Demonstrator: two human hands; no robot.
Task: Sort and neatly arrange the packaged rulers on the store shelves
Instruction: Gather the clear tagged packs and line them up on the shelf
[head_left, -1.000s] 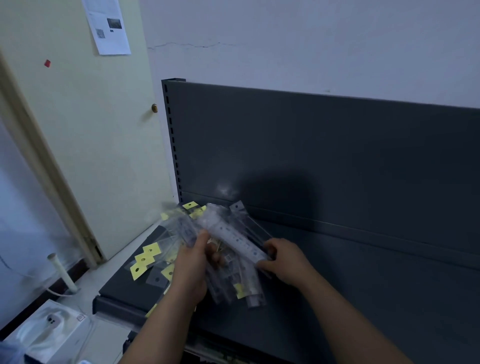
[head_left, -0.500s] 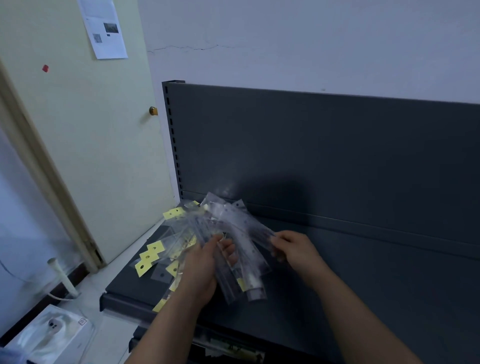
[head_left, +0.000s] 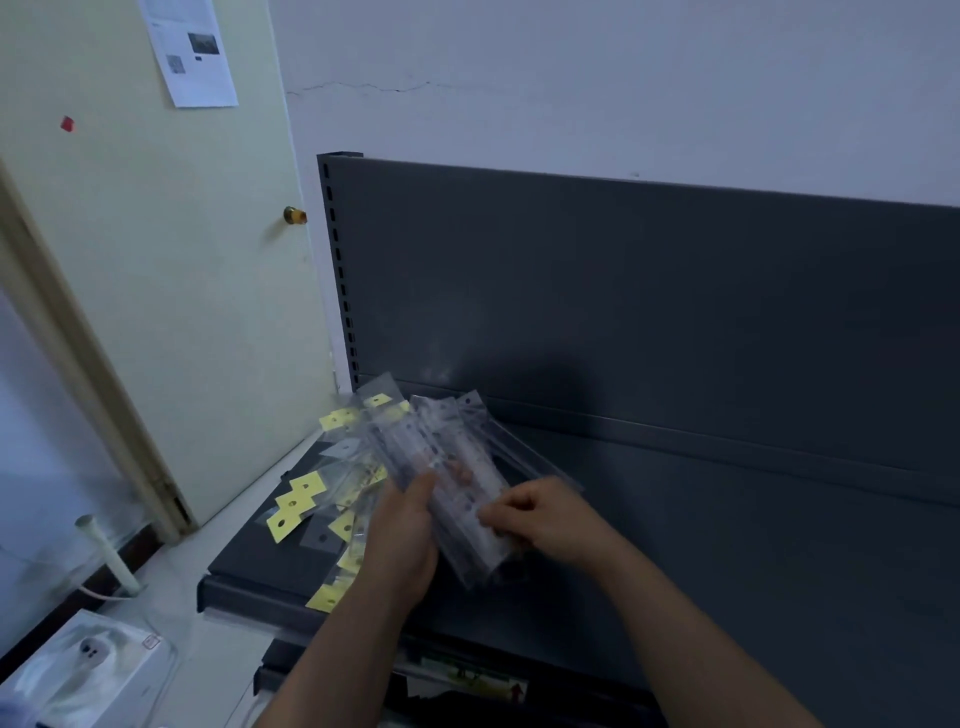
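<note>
A bundle of clear packaged rulers (head_left: 447, 467) is fanned out above the left end of the dark grey shelf (head_left: 753, 545). My left hand (head_left: 402, 535) grips the bundle from below, thumb on top. My right hand (head_left: 545, 519) pinches the near end of the top rulers with curled fingers. More packaged rulers with yellow hang tabs (head_left: 301, 501) lie scattered on the shelf to the left of my hands, some reaching its front edge.
The shelf's dark back panel (head_left: 649, 312) rises behind, with a slotted upright (head_left: 337, 270) at its left. A cream door (head_left: 156, 286) stands left. A white boxed item (head_left: 83, 670) and a white pipe (head_left: 109, 551) are on the floor.
My right hand has moved from the far right side of the bundle to its near end. The rulers have been gathered closer together in my left hand.
</note>
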